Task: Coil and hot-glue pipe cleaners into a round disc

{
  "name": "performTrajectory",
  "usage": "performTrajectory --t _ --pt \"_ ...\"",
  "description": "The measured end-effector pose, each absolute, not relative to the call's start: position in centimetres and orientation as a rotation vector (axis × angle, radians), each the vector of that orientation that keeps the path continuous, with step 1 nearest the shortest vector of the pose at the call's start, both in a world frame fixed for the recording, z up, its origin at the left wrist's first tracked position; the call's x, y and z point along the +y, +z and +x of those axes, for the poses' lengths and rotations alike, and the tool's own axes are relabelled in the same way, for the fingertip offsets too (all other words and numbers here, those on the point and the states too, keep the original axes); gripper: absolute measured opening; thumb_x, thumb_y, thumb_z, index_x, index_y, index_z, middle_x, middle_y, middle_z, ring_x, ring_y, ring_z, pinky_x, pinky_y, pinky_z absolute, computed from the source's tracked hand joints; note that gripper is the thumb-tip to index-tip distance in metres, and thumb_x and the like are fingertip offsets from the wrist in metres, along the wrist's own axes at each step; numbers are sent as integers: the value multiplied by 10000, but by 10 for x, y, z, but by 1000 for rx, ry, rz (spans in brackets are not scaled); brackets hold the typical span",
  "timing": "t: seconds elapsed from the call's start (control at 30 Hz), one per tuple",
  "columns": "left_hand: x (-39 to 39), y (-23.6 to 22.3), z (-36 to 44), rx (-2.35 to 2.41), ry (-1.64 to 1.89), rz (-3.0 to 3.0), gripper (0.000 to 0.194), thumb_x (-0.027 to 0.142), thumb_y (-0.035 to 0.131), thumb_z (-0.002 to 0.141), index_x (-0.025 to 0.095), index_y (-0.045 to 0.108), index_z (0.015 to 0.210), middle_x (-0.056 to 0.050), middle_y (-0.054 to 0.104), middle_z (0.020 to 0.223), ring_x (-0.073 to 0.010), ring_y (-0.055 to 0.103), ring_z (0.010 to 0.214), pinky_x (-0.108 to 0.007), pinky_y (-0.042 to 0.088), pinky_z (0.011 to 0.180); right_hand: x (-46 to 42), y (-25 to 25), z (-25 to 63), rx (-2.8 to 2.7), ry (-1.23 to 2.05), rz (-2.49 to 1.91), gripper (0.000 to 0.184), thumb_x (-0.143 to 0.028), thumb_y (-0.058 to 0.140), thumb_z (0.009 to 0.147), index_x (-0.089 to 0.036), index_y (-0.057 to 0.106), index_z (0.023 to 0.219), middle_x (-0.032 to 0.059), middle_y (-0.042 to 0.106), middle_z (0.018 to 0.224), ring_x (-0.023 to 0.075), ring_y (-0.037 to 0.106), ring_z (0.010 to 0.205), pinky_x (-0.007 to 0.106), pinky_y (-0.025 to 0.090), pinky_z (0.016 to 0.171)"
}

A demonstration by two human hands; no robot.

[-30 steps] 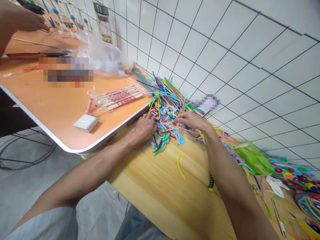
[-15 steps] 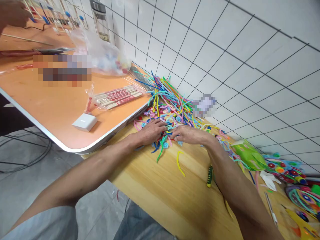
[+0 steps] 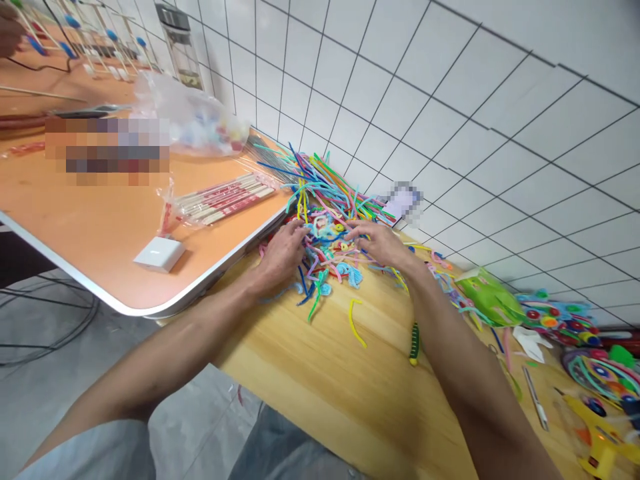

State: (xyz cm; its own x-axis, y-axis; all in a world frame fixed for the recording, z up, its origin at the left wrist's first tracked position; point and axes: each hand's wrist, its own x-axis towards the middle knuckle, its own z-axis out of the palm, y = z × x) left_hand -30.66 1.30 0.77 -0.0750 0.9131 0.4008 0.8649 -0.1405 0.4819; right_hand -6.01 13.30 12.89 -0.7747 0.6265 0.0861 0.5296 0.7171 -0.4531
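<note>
A tangled heap of short, bent pipe cleaners [image 3: 345,270] in many colours lies on the wooden table. At its left edge is my left hand [image 3: 284,257], fingers apart and stretched onto the pieces. My right hand [image 3: 381,243] reaches in from the other side, its fingers extended over the heap and holding nothing that I can see. Between the two hands, a pale blue curled piece [image 3: 323,225] and a small yellow one show. Behind them lies a bundle of long straight pipe cleaners [image 3: 330,183] against the tiled wall. One yellow pipe cleaner [image 3: 356,323] lies apart, nearer me.
The orange table [image 3: 100,213] holds packaged sticks [image 3: 225,199], a white box [image 3: 160,253] and a plastic bag [image 3: 200,123]. Another person's hand [image 3: 10,33] is at far left. To the right are a green-handled tool [image 3: 414,343], a green packet [image 3: 487,297] and a yellow glue gun [image 3: 597,433].
My hands have moved apart, the left one leftward and the right one slightly up and right. More of the heap between them is uncovered. The view has shifted a little.
</note>
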Motion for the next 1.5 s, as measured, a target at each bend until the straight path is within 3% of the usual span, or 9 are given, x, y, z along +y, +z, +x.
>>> performTrajectory --t 0.1,0.23,0.37,0.53,0.8,1.03,1.23,1.37,1.5 --pt "12 14 -315 2046 1045 2068 470 158 443 1057 184 719 1436 -156 644 1585 -312 635 1436 -521 531 1242 124 130 -48 -2668 472 -894 310 -154 591 955 -235 855 1097 118 716 1543 313 645 1468 549 452 1269" --pt "3 26 -314 1906 999 2187 410 343 501 1121 211 719 1442 -143 633 1609 -311 607 1489 -535 495 1286 103 150 -14 -2610 393 -919 305 -282 566 1047 -265 828 1203 88 759 1480 309 669 1438 554 482 1255" --pt "-5 30 -303 1583 688 2430 493 514 670 1059 258 706 1479 -132 547 1715 -354 507 1596 -582 424 1339 64 176 34 -2539 289 -937 308 -364 556 1082 -320 813 1246 55 781 1437 296 691 1404 539 513 1240" --pt "3 18 -306 1802 628 2417 427 423 640 1061 260 731 1445 -146 595 1679 -379 505 1595 -646 380 1342 8 187 123 -2293 99 -1135 272 -466 616 1082 -385 803 1263 45 790 1421 313 731 1343 561 558 1189" --pt "14 24 -318 1915 911 2347 449 497 536 1078 269 666 1442 -109 585 1688 -368 483 1616 -657 399 1317 -55 126 283 -1763 35 -1678 337 -575 656 972 -325 856 1078 85 869 1122 352 812 1080 518 632 945" --pt "7 88 -309 1862 969 2401 429 588 492 1083 272 742 1229 -36 741 1464 -279 678 1368 -528 536 1233 -47 86 309 -1675 154 -1724 382 -551 634 919 -273 868 1036 77 868 971 315 796 888 461 618 826" --pt "11 105 -210 1607 705 2562 418 449 467 1104 222 806 1195 -122 790 1247 -273 762 1145 -416 624 1021 -21 48 290 -1717 160 -1567 374 -487 558 957 -245 840 999 114 870 1059 319 801 1016 483 624 938" --pt "38 83 -128 1626 337 2684 361 263 523 1075 229 769 1337 -135 745 1302 -266 757 1154 -366 610 939 -19 24 285 -1758 173 -1482 328 -436 549 976 -256 823 992 113 870 1087 316 797 1057 494 616 981" --pt "69 65 -86 1671 214 2708 310 215 553 1046 227 775 1261 -140 726 1283 -260 756 1041 -341 582 813 -24 17 285 -1808 180 -1416 266 -357 573 1000 -266 822 1014 111 865 1093 311 794 1076 493 607 1013"
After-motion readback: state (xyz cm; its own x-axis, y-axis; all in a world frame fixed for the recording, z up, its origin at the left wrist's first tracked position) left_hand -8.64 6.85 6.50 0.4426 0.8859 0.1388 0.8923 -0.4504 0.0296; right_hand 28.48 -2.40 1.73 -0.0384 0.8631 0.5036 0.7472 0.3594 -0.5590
